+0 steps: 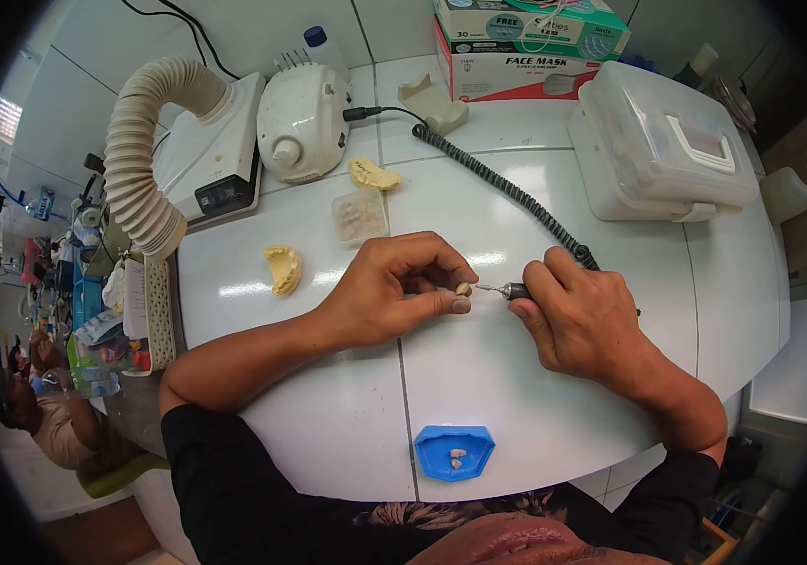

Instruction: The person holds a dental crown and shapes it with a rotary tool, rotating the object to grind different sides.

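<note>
Between the thumb and fingertips of my left hand (389,292) is a small beige dental crown (463,289), mostly covered by the fingers. My right hand (578,315) wraps round a dark dental handpiece (516,291), its thin bur pointing left with the tip right at the crown. A coiled black cord (507,184) runs from behind the right hand up to the white micromotor unit (300,118). Nearer my body, a blue tray (430,462) holds two small tooth-like pieces (457,455). Left of my left hand lies a yellowish dental cast (282,269).
Behind my left hand are a small clear box (360,218) and another cast (372,174). A ribbed suction hose (130,141) arches at the left. Face mask boxes (526,75) and a white carry case (672,141) stand at the back. Another person (55,414) sits far left.
</note>
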A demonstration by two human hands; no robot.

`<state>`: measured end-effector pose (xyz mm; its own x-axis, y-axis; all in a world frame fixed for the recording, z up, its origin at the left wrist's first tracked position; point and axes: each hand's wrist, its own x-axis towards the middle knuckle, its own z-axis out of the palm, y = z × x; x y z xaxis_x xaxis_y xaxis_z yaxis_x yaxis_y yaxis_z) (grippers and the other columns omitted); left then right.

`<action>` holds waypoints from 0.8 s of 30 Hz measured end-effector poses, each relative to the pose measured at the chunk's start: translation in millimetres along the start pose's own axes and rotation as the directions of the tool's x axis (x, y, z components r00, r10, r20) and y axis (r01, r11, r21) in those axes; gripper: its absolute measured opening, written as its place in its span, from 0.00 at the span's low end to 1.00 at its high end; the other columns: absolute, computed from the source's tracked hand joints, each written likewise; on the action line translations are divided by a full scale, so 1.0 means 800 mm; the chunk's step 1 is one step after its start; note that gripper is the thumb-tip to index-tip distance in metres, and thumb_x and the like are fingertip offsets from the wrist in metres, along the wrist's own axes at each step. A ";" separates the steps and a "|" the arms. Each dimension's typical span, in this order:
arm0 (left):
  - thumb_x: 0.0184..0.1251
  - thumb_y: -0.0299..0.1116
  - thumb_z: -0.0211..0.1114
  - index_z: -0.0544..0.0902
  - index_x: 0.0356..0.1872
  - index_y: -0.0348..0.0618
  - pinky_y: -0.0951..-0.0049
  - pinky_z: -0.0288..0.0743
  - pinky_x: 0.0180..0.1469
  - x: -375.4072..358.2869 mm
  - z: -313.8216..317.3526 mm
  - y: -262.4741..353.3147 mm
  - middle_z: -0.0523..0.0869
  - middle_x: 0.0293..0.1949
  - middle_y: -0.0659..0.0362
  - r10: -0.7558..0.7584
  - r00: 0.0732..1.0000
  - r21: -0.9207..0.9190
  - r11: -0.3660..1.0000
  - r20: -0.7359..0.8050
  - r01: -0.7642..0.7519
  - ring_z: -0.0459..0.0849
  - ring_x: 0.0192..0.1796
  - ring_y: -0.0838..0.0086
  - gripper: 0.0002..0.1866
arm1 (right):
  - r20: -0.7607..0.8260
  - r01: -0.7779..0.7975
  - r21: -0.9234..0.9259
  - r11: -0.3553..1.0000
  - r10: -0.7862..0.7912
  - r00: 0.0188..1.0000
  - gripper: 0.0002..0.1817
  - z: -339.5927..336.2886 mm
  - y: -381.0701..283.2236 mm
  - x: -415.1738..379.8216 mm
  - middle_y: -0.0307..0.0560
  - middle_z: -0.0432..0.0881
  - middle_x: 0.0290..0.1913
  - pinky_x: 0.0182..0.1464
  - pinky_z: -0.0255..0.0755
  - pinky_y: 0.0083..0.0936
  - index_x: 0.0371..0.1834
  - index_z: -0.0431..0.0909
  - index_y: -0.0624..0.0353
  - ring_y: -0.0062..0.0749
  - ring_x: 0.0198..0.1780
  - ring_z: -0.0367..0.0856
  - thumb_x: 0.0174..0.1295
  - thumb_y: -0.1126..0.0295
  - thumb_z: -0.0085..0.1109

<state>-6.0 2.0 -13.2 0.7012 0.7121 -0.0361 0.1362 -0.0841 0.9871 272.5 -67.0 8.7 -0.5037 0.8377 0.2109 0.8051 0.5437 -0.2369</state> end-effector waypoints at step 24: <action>0.70 0.29 0.85 0.88 0.48 0.38 0.85 0.77 0.39 0.003 0.002 0.016 0.92 0.44 0.63 -0.156 0.987 0.025 0.987 -0.025 0.157 0.85 0.41 0.88 0.14 | 0.053 -0.072 0.001 0.997 0.072 0.996 0.17 0.002 -0.020 0.009 0.47 0.75 0.34 0.22 0.75 0.40 0.39 0.77 0.59 0.41 0.22 0.82 0.77 0.58 0.71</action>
<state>-1.3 1.5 -0.9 0.6537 0.7335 -0.1860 0.2623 0.0110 0.9649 255.6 -69.3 12.4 -0.4604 0.8762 0.1426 0.8391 0.4819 -0.2523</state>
